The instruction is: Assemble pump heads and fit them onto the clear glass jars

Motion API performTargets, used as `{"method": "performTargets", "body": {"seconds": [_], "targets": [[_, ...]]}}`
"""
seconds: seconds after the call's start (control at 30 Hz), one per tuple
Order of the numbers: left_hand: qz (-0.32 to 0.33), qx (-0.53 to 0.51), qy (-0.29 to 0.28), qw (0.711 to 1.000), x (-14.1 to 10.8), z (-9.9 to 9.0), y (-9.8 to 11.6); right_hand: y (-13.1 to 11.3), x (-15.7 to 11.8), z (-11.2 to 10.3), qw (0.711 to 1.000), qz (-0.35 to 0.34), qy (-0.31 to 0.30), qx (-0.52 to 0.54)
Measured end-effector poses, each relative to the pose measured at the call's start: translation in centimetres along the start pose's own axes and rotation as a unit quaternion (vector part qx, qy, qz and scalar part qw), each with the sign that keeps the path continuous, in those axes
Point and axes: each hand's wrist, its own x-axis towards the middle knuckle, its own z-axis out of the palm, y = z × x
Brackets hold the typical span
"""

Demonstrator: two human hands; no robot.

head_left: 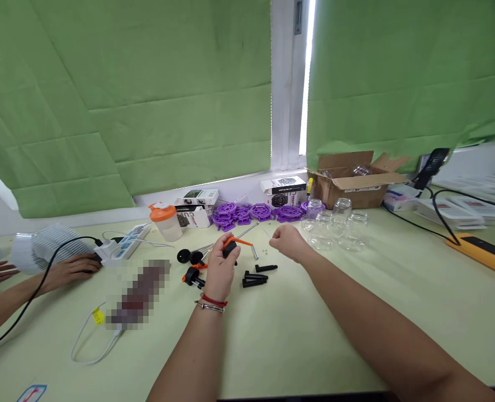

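My left hand [222, 273] is closed round a black round part [229, 249] with an orange arm [243, 242] that points right. By the tip of that arm is a silver metal pin [255, 253]; whether the two touch, I cannot tell. My right hand [290, 243] is held just above the table, its fingers pinched together, and what they hold is hidden. Tiny pale bits [265, 252] lie between my hands. Several black handle-like pieces [255, 277] rest nearer to me. Another black and orange part [194, 276] lies left of my left wrist.
Purple plastic frames [261, 212] line the back, near printed boxes [283, 192]. Clear glass jars [325, 229] stand right, before an open cardboard box [354, 181]. An orange-lidded shaker [164, 222] stands left. Another person's hand [74, 271] is by a power strip [128, 243].
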Motion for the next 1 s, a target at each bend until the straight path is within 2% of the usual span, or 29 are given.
{"method": "performTargets", "body": {"seconds": [0.07,0.13,0.23,0.3,0.37,0.47,0.57,0.77,1.0], "targets": [[0.01,0.016,-0.032,0.999,-0.3,0.3,0.2,0.9,-0.2,-1.7,0.994,-0.021,0.057,0.096],[0.025,0.033,-0.07,0.997,-0.7,0.6,0.4,1.3,-0.6,-3.4,0.974,-0.042,0.113,0.192],[0.047,0.053,-0.134,0.988,-1.5,1.2,0.5,0.8,-2.1,-5.5,0.944,-0.08,0.16,0.277],[0.051,0.053,-0.17,0.983,-1.9,1.6,0.5,0.0,-3.4,-6.3,0.931,-0.128,0.168,0.297],[0.049,0.045,-0.195,0.979,-2.3,1.9,0.5,-0.9,-4.6,-6.6,0.932,-0.179,0.14,0.284],[0.045,0.029,-0.208,0.977,-2.6,2.3,0.4,-1.7,-5.7,-6.1,0.933,-0.229,0.071,0.269],[0.028,0.013,-0.213,0.977,-2.6,2.5,0.3,-1.7,-5.6,-5.2,0.923,-0.24,0.025,0.3],[-0.018,-0.002,-0.263,0.965,-2.7,2.6,-0.3,-1.4,-5.2,-2.8,0.901,-0.248,0.023,0.355],[-0.029,-0.011,-0.34,0.94,-3.0,3.2,-0.4,-1.7,-6.0,-1.2,0.902,-0.247,-0.001,0.353]]}}
